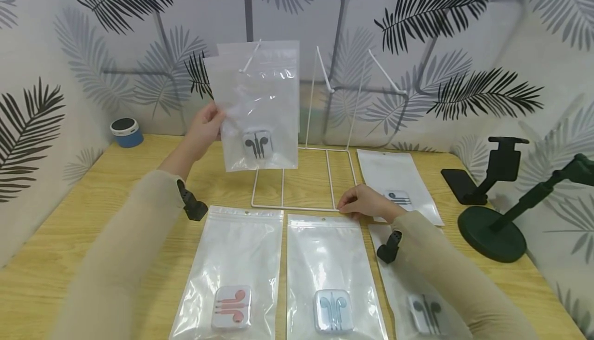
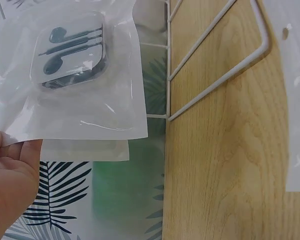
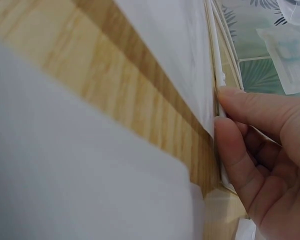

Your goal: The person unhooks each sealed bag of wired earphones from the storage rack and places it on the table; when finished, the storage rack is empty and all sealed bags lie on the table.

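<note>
A clear zip bag point(image 1: 260, 102) with boxed dark earphones point(image 1: 258, 145) hangs at the left hook point(image 1: 250, 57) of a white wire display rack point(image 1: 330, 175); part of another bag shows behind it. My left hand point(image 1: 203, 127) pinches the hanging bag's left edge between thumb and fingers, also seen in the left wrist view. Down at the rack's front right corner, my right hand point(image 1: 365, 201) grips the base wire with thumb and forefinger. The rack's other two hooks point(image 1: 325, 71) carry nothing.
Flat on the wooden table point(image 1: 153, 278) lie bags with pink earphones point(image 1: 232, 306), light blue earphones point(image 1: 333, 310) and dark earphones point(image 1: 427, 313). Another bag point(image 1: 390, 170) lies right of the rack. A phone stand point(image 1: 494, 234), black phone point(image 1: 457, 185) and blue speaker point(image 1: 127, 132) stand farther out.
</note>
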`<state>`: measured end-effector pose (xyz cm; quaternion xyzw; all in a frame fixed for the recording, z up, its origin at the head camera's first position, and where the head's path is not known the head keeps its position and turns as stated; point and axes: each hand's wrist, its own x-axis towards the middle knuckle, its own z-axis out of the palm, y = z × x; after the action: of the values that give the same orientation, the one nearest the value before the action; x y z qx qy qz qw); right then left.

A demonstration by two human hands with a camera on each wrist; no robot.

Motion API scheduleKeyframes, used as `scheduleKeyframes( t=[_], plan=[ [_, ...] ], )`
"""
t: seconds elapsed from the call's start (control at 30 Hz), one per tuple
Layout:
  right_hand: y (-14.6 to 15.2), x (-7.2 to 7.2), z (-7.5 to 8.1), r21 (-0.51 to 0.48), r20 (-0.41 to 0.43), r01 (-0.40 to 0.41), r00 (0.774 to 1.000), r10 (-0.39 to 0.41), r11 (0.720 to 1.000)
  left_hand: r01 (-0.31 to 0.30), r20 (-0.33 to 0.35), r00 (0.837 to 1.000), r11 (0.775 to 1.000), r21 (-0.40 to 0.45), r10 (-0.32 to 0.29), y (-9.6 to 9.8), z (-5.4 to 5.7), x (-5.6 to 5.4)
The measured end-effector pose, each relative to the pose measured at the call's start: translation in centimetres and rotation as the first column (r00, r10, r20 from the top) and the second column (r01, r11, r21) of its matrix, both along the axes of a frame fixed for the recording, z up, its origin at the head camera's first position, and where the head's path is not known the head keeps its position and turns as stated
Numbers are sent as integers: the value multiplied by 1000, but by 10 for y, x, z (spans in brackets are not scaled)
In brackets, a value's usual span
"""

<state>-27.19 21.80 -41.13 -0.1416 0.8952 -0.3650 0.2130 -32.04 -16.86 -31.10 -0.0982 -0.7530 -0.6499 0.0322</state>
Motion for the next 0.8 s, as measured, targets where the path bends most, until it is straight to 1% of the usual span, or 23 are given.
scheduleKeyframes(
  t=[0.1, 0.2, 0.37, 0.47, 0.6, 0.8],
  plan=[
    [0, 0, 0, -5, -7, -5, 1000, 5, 1000, 0, 1, 1000, 1000, 13, 0, -1, -1, 6],
    [0, 0, 0, -12, -14, -10, 1000, 10, 1000, 13, -17, 1000, 999, 34, -12, -2, -2, 11],
    [1, -1, -2, -21, -9, -17, 1000, 16, 1000, 25, -35, 999, 1000, 18, -24, -5, -1, 22],
    [1, -1, -2, -33, -7, -25, 1000, 25, 999, 36, -32, 999, 999, 8, -36, -7, 0, 29],
    [2, 0, -1, -51, -17, -44, 999, 43, 998, 65, -29, 998, 998, 24, -64, -10, 1, 36],
    [2, 0, -1, -55, -21, -55, 998, 54, 997, 65, -9, 998, 998, -5, -65, -14, 2, 49]
  ],
)
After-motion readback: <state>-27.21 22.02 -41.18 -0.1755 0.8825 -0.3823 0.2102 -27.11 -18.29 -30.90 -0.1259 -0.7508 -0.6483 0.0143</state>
